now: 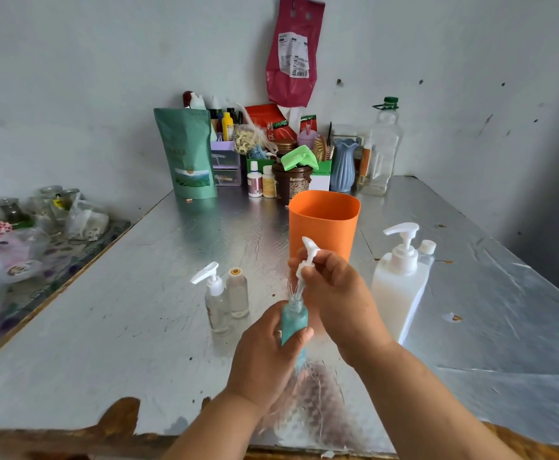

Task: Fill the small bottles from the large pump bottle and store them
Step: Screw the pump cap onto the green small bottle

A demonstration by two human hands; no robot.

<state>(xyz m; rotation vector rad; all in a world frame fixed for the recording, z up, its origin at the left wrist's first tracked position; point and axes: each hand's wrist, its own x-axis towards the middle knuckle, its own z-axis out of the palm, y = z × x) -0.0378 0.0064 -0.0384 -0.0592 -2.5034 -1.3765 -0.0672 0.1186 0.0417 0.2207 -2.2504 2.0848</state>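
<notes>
teal bottle (294, 322) gripped by left hand (265, 356) | white pump head (308, 257) pinched by right hand (338, 290), tube over the open neck

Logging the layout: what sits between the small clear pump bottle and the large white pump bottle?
In the head view: a second clear bottle, then the left hand gripping a teal bottle and the right hand holding its pump head.

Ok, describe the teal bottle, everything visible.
The teal bottle is small, translucent plastic by its look, with a clear neck, uncapped. The left hand holds its body, roughly upright, over the foil-covered table; its base is blurred. The right hand pinches a white pump top whose thin tube reaches into the neck.
</notes>
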